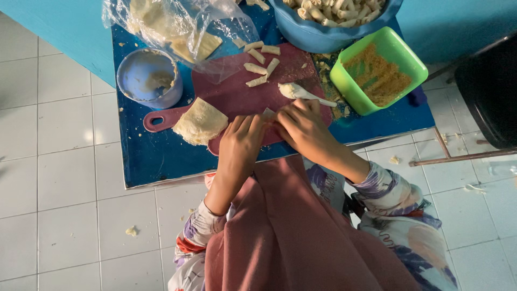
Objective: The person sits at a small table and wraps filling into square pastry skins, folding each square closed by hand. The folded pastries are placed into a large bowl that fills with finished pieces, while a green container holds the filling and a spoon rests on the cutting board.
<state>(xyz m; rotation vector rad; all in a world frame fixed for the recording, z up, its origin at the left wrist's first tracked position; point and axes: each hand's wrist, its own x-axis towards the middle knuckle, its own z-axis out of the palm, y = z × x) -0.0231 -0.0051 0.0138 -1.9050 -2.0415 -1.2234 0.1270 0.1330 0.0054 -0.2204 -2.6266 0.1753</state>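
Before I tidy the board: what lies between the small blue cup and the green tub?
In the head view, between cup and tub lie five small rolls on the board, under a plastic bag's edge.

Maroon cutting board (237, 91), green tub (401, 51), seemingly.

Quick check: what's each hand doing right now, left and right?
Left hand: fingers curled on a pale wrapper on the cutting board.
Right hand: fingers curled on the same wrapper.

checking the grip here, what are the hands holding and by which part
Both the left hand and right hand pinch a small pale wrapper piece on the cutting board, fingertips at its edges.
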